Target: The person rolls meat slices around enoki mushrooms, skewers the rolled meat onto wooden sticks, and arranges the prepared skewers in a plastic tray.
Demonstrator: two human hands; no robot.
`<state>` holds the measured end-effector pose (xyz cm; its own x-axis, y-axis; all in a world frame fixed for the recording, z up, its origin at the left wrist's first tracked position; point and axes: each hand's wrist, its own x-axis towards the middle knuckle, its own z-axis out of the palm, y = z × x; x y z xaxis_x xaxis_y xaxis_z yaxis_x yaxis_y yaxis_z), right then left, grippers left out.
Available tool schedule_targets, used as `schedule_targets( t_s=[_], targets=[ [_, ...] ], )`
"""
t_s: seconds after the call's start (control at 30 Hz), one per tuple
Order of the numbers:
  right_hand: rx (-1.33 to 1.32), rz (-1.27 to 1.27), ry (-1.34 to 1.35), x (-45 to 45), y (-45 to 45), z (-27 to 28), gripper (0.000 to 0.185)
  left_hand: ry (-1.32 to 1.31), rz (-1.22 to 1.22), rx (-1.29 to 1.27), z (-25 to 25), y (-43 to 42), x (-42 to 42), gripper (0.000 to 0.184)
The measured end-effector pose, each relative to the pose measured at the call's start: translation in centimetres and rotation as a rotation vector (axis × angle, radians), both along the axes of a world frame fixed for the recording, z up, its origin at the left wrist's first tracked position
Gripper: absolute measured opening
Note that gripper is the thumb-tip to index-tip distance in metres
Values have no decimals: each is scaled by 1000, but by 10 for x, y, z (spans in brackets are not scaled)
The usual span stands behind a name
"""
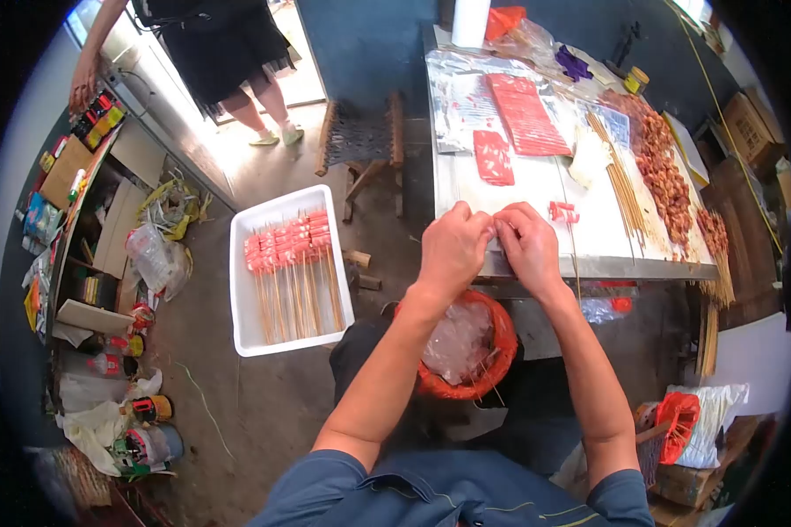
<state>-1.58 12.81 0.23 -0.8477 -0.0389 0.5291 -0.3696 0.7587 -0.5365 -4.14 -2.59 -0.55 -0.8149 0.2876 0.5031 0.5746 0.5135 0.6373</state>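
At the front edge of the white table (475,195), my left hand (453,246) and my right hand (531,244) meet with fingers pinched together. Whatever they hold is hidden or too small to name. Just right of my right hand, a skewer (564,212) with pieces of red and white meat lies with its stick over the edge. Beyond my hands are a small slab of red meat (493,158) and a larger sliced slab (527,114) on plastic film. A bundle of bare bamboo skewers (620,180) lies further right.
Left on the floor, a white tray (245,329) holds several meat skewers (288,241). A red-lined bucket (504,338) with clear plastic stands below my hands. Browned skewered pieces (664,171) line the table's right side. A wooden stool (360,140) and another person (215,53) are beyond.
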Motion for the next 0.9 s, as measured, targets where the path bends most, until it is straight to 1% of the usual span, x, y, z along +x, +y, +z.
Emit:
schedule_targets(
  t_s=[0.07, 0.17, 0.2, 0.3, 0.43, 0.5, 0.53, 0.6, 0.63, 0.7, 0.73, 0.8, 0.83, 0.9],
  targets=[
    [-40, -27, 23, -4, -2, -1, 8, 18, 25, -28, -1, 1, -4, 10],
    [-61, 8, 65, 1, -6, 1, 9, 75, 56, -69, -4, 4, -12, 12],
    [-60, 45, -4, 4, -6, 5, 11, 55, 65, -90, -5, 5, -15, 14],
    [-46, 44, -42, 0, -4, 9, 13, 56, 98, -163, -1, 9, -17, 14],
    [-3, 21, -48, -13, 5, -1, 17, 157, 61, -71, 1, 11, -19, 18],
    [-92, 16, -87, -14, 8, -4, 16, 248, -53, -14, 2, 8, -18, 23],
    [-91, 10, -80, -12, 9, -2, 16, 254, -60, -13, 2, 7, -19, 23],
    [-426, 19, -333, -4, 12, 3, 15, 122, -226, 44, 3, 4, -19, 27],
    [-425, 16, -323, 0, 12, 6, 15, 131, -231, 45, 5, 2, -19, 27],
    [-743, 93, -403, 9, 12, 11, 16, -78, -358, 170, 7, 0, -16, 32],
    [-781, 101, -434, 14, 13, 15, 19, -71, -364, 169, 9, -1, -15, 32],
    [-825, 121, -460, 22, 13, 24, 19, -131, -449, 203, 13, -5, -12, 32],
    [-867, 143, -494, 24, 14, 26, 19, -128, -452, 202, 16, -6, -11, 32],
    [-827, 132, -527, 26, 18, 26, 19, -122, -476, 157, 21, -8, -9, 25]
  ],
)
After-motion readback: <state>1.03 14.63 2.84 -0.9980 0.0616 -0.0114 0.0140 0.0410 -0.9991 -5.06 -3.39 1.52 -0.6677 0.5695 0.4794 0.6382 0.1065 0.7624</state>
